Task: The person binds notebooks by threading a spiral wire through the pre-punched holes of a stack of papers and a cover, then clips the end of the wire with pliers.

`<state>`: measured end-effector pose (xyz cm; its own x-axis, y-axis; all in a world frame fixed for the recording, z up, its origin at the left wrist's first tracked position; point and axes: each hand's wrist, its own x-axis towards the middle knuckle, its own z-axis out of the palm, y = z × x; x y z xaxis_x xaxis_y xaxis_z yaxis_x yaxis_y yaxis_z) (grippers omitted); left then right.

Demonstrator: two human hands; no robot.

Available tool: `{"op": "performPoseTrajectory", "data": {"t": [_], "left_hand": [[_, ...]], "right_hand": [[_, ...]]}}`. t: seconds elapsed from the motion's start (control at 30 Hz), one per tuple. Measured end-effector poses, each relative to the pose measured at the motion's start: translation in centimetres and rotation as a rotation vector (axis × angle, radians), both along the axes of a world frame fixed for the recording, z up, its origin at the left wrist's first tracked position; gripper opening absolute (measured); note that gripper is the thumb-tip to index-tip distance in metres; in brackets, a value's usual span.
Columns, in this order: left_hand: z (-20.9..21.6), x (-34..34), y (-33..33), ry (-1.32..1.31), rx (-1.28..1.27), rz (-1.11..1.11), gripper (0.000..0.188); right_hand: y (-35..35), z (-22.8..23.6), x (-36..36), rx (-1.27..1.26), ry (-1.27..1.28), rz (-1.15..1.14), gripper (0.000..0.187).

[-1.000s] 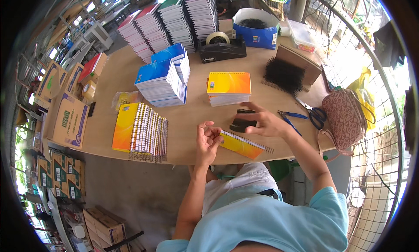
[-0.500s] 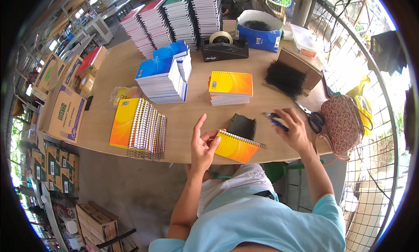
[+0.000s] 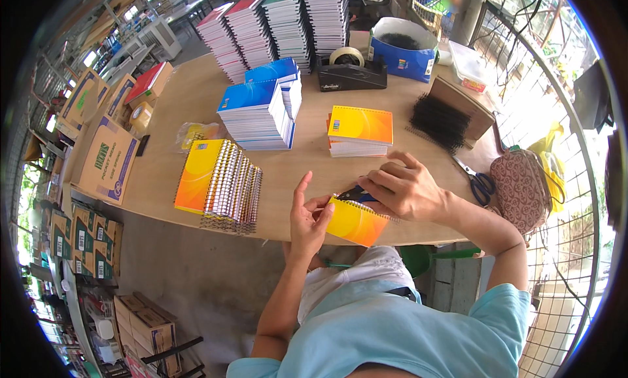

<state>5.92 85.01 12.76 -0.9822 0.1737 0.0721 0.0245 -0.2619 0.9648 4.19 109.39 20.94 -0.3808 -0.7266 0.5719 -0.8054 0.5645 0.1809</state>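
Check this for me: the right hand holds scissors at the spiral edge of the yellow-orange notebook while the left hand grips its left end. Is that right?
Not quite: in the head view, the right hand holds blue-handled pliers, not scissors, at the spiral edge of the yellow-orange notebook, while the left hand grips its left end.

Has a light-brown tabletop (image 3: 173, 109). Carries, near left, a row of yellow-orange spiral notebooks (image 3: 224, 185); behind, blue notebooks (image 3: 258, 116) and tall stacks of red- and green-covered notebooks (image 3: 281, 41). Supports, at center, a short yellow-orange stack (image 3: 360, 132); at the far side, a black tape dispenser (image 3: 353, 78) and blue container (image 3: 402, 58); at right, black spiral coils (image 3: 439, 121) beside a brown board (image 3: 472, 108), plus scissors (image 3: 483, 187).
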Motion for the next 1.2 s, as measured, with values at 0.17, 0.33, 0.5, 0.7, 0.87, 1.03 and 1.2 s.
{"op": "performPoseTrajectory", "data": {"t": [0.17, 0.33, 0.5, 0.7, 0.87, 1.03, 1.2], "left_hand": [[-0.2, 0.0, -0.5, 0.015, 0.004, 0.063, 0.081], [0.4, 0.2, -0.1, -0.024, -0.041, 0.003, 0.081], [0.6, 0.2, -0.1, -0.014, -0.021, 0.014, 0.081], [0.4, 0.2, -0.3, -0.014, -0.043, 0.005, 0.082], [0.5, 0.2, 0.1, -0.006, -0.062, -0.014, 0.080], [0.4, 1.0, 0.5, 0.125, -0.168, 0.124, 0.075], [3.5, 2.2, -0.5, 0.149, -0.221, 0.130, 0.053]], "right_hand": [[-0.6, 1.7, 0.6, -0.074, -0.065, -0.122, 0.030], [-1.3, 2.0, 0.1, 0.032, 0.093, -0.037, 0.029], [-0.8, 0.5, 0.2, 0.091, -0.073, -0.035, 0.028], [-1.4, 2.0, 0.1, -0.041, 0.099, -0.019, 0.025], [-0.4, 1.7, 0.3, 0.085, -0.027, -0.016, 0.023], [-0.9, 1.2, 1.5, -0.128, -0.657, -0.155, 0.027], [0.0, 2.1, 2.7, -0.461, -0.644, -0.187, 0.034]]}}
